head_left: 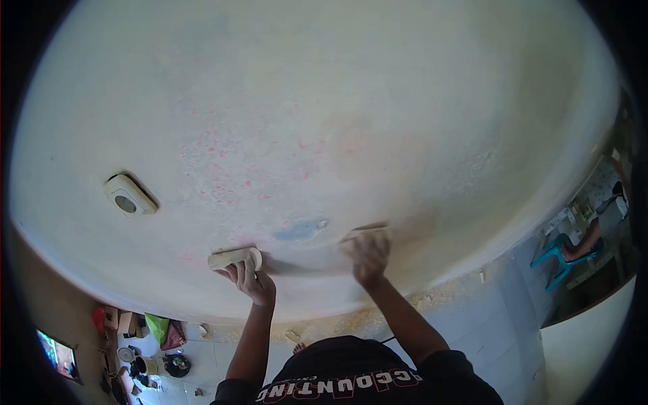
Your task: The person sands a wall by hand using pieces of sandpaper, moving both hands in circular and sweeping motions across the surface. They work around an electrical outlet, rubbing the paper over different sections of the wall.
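Note:
A pale folded piece of sandpaper [226,258], its end curling over, is gripped in my left hand [253,282] against the lower wall. To the right, my right hand [370,260] presses a second pale piece of sandpaper [364,230] on the wall; motion blurs its fingers. Both hands work on a whitish painted wall [405,88]. Pink flecks [223,172] and rough, chipped paint spread above my left hand. Between the two hands, slightly higher, lies a blue-grey patch [300,229].
A light switch [130,196] sticks out at left. Yellowish crumbs [432,297] line the tiled floor along the wall's foot. Boxes, bags and a bucket [146,366] stand lower left near a lit screen [59,354]. Far right, another person's arm [586,243] is by a teal plastic stool [555,260].

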`<state>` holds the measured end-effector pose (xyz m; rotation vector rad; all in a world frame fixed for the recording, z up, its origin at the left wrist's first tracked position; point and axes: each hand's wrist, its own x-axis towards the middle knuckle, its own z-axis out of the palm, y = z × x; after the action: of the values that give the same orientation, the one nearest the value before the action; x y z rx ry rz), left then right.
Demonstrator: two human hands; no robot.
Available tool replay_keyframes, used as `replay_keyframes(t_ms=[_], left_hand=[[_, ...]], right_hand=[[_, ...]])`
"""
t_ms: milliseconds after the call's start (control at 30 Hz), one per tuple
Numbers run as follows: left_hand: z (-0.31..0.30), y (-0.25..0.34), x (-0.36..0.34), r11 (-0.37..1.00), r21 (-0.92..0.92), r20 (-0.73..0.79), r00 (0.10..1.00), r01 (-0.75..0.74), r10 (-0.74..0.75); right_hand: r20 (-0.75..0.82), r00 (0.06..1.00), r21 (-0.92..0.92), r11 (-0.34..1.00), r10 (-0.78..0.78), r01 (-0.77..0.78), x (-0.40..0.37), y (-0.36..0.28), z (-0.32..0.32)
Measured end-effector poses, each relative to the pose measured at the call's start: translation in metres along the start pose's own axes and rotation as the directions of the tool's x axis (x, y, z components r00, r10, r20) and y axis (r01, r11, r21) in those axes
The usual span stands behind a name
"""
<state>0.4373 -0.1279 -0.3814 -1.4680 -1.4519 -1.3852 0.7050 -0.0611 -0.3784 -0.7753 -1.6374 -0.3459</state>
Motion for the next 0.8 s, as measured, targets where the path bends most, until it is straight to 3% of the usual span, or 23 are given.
replay_keyframes(t_ms=[67,133,233,333,367,400,467,567,633,733,800], left_hand=[[0.011,0.026,0.017,1.0,0.018,-0.019,1.0,0.016,-0.015],[0.018,0.053,0.049,0.999,0.036,-0.071,0.997,-0.021,0.024],[0.028,0.079,0.049,0.999,0.039,-0.033,0.999,-0.024,0.025],[0.035,0.101,0.015,0.999,-0.012,0.041,0.999,0.03,-0.03],[0.036,0.105,0.003,1.0,-0.015,0.078,0.997,0.026,-0.025],[0.037,0.106,-0.005,1.0,-0.02,0.114,0.993,0.021,-0.019],[0.035,0.111,0.013,0.998,0.009,0.126,0.99,-0.059,0.057],[0.038,0.126,0.057,0.995,-0.009,0.063,0.993,-0.1,0.1],[0.047,0.143,0.077,0.992,-0.041,0.017,0.993,-0.117,0.118],[0.069,0.158,0.068,0.978,-0.041,-0.08,0.977,-0.204,0.2],[0.068,0.168,0.055,0.98,-0.097,0.017,0.984,-0.173,0.176]], right_hand=[[0.082,0.978,-0.108,0.974,-0.193,0.201,0.014,0.018,-0.013],[0.091,0.959,-0.111,0.954,-0.268,0.277,0.05,0.023,-0.03],[-0.061,0.984,-0.058,0.985,-0.167,0.164,0.109,0.036,-0.056],[-0.068,0.998,-0.025,1.0,-0.01,0.008,0.076,0.045,-0.056],[0.079,0.996,0.049,0.998,0.035,-0.039,0.047,0.046,-0.049],[0.174,0.982,-0.054,0.995,-0.074,0.085,0.018,0.047,-0.046],[0.13,0.98,-0.119,0.979,-0.152,0.167,-0.007,0.043,-0.041],[-0.195,0.98,0.099,0.995,0.029,-0.01,0.011,0.043,-0.059],[-0.325,0.942,0.176,0.984,0.079,-0.022,0.043,0.043,-0.082],[-0.253,0.967,0.126,0.992,0.03,0.002,0.091,0.043,-0.099],[-0.129,0.991,0.004,1.0,-0.022,0.023,0.111,0.046,-0.091]])
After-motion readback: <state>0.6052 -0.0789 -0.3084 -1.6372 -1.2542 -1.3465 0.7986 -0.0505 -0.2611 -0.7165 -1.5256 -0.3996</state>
